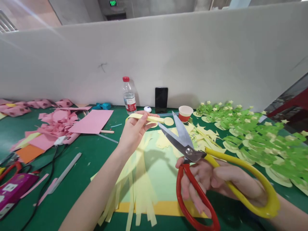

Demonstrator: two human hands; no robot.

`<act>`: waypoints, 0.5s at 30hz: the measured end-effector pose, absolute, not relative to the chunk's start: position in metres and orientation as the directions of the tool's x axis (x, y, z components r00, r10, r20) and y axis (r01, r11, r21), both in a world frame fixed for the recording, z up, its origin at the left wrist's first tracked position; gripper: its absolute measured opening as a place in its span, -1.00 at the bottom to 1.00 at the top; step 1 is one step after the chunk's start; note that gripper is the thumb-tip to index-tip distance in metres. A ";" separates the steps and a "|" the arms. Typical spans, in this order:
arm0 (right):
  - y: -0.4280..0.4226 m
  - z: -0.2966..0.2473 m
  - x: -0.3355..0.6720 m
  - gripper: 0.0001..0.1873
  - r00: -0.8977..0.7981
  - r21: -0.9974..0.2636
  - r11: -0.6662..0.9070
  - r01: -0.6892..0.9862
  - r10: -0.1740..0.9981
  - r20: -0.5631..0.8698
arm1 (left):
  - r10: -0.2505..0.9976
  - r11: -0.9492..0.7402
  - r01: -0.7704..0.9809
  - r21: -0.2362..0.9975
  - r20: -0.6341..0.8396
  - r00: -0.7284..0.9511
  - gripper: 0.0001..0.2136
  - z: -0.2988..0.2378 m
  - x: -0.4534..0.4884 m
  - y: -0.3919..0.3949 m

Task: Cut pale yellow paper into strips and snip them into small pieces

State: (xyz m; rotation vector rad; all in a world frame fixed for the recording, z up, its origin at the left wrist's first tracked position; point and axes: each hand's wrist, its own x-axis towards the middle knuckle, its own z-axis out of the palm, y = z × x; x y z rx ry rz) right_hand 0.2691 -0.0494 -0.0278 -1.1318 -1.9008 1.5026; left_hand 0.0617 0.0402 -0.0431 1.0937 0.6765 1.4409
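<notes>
My left hand (134,130) is raised over the table and pinches a pale yellow paper strip (157,119) that ends in a round tab. My right hand (216,181) grips large scissors (190,150) with one red and one yellow handle loop. The steel blades are spread apart and point up toward the strip's end. Below both hands lie several loose yellow paper strips (138,189) on a light green sheet (161,173).
Green mat (79,173) covers the table. Pink paper pieces (57,125) and a pink sheet lie left; a water bottle (129,96), a black phone (161,100) and a paper cup (185,113) stand at the back. Green paper decorations (260,141) fill the right. Cables and a purple box (12,189) sit at the near left.
</notes>
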 end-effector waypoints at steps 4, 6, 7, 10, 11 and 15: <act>-0.047 -0.027 0.269 -0.58 -0.771 -0.925 -0.372 0.072 0.568 -0.289 | 0.949 -0.168 -0.431 0.886 0.265 0.174 -0.80 -0.040 0.063 0.035; -0.047 -0.027 0.270 -0.62 -0.773 -0.917 -0.390 0.083 0.555 -0.306 | 0.937 -0.155 -0.433 0.888 0.271 0.219 -0.82 -0.039 0.064 0.033; -0.047 -0.026 0.270 -0.65 -0.771 -0.915 -0.392 0.095 0.553 -0.317 | 0.931 -0.150 -0.434 0.888 0.274 0.240 -0.82 -0.039 0.064 0.032; -0.048 -0.023 0.270 -0.70 -0.764 -0.919 -0.370 0.134 0.552 -0.334 | 0.915 -0.133 -0.439 0.889 0.280 0.290 -0.84 -0.038 0.064 0.027; -0.048 -0.021 0.270 -0.72 -0.766 -0.923 -0.353 0.151 0.549 -0.335 | 0.910 -0.127 -0.441 0.888 0.281 0.304 -0.85 -0.038 0.064 0.026; -0.049 -0.012 0.262 -0.67 -0.722 -0.927 -0.340 0.158 0.601 -0.343 | 0.898 -0.099 -0.449 0.888 0.274 0.344 -0.86 -0.037 0.067 0.021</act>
